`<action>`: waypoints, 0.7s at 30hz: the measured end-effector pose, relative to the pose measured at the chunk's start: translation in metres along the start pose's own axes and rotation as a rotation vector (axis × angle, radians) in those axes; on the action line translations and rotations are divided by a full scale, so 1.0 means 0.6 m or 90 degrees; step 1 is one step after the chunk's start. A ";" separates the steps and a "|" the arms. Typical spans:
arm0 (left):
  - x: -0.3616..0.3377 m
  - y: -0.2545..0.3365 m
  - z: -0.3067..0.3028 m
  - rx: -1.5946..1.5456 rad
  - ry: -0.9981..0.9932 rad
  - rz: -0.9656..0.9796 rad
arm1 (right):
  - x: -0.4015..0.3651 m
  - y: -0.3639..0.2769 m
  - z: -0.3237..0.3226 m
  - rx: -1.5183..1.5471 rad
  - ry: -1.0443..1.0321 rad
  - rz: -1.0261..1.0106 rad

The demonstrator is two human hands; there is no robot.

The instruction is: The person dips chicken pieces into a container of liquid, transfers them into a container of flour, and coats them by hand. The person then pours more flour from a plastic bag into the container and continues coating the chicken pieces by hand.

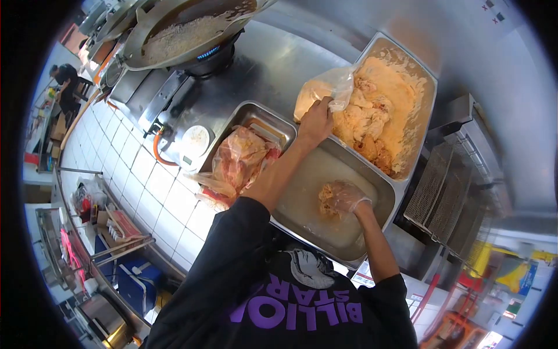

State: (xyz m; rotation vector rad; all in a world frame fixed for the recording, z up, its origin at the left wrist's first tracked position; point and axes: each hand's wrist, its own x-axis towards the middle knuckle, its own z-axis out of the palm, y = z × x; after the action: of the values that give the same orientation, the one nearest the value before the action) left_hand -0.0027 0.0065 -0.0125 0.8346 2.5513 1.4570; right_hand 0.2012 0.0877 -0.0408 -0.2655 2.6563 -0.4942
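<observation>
My left hand (317, 121) is closed on the edge of a clear plastic bag (314, 96) with something tan inside, at the near left rim of the flour tray (431, 87). My right hand (347, 198) wears a clear plastic glove. Its fingers are round a flour-coated piece of chicken (328, 200), down in a metal tray of cloudy liquid (302, 192). Coated chicken pieces (365, 116) lie in the orange flour beyond. Left of my left forearm, raw chicken in clear plastic (238, 154) rests in a smaller metal tray (256, 106).
A wok of frying oil (192, 35) stands over a lit burner (208, 53) at the upper left. A white scale (196, 142) sits left of the raw chicken. Wire fryer baskets (439, 192) are at the right, and a blue cooler (138, 285) is on the lower left.
</observation>
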 end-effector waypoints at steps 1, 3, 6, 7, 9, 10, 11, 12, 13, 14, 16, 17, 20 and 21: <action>0.001 0.000 0.000 0.004 0.002 0.008 | 0.010 0.000 0.004 0.003 -0.004 -0.004; 0.001 0.000 -0.002 0.006 0.001 0.004 | 0.044 -0.011 0.006 -0.040 -0.138 0.005; -0.001 0.006 -0.004 0.012 0.002 0.003 | 0.063 -0.027 0.028 -0.043 -0.072 0.161; -0.002 0.007 -0.005 0.017 0.004 0.004 | 0.068 -0.045 0.020 -0.040 -0.074 0.159; -0.003 0.009 -0.008 0.009 0.002 0.002 | 0.077 -0.075 0.006 -0.115 -0.083 0.206; -0.003 0.010 -0.008 -0.001 0.002 0.003 | 0.083 -0.076 0.009 -0.113 -0.084 0.205; -0.002 0.011 -0.009 0.000 0.001 0.002 | 0.088 -0.075 0.015 -0.104 -0.076 0.201; -0.001 0.011 -0.007 0.014 -0.001 -0.011 | 0.091 -0.075 0.020 -0.096 -0.067 0.199; -0.001 0.012 -0.006 0.027 -0.002 -0.023 | 0.093 -0.078 0.026 -0.095 -0.067 0.200; -0.001 0.013 -0.006 0.027 -0.003 -0.021 | 0.095 -0.080 0.032 -0.150 -0.048 0.200; -0.001 0.012 -0.007 0.026 0.001 -0.012 | 0.098 -0.101 0.004 -0.206 -0.023 0.203; 0.000 0.013 -0.008 0.026 0.002 -0.007 | 0.099 -0.108 -0.021 -0.187 -0.082 0.193; -0.001 0.011 -0.009 0.009 -0.004 0.000 | 0.093 -0.107 -0.029 -0.137 -0.082 0.189; -0.001 0.010 -0.008 0.012 -0.006 -0.001 | 0.090 -0.103 -0.023 -0.108 -0.024 0.193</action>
State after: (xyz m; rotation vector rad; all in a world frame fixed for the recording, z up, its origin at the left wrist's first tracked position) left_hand -0.0010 0.0050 -0.0053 0.8394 2.5630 1.4269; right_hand 0.1536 0.0210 -0.0254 0.0788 2.6390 -0.1661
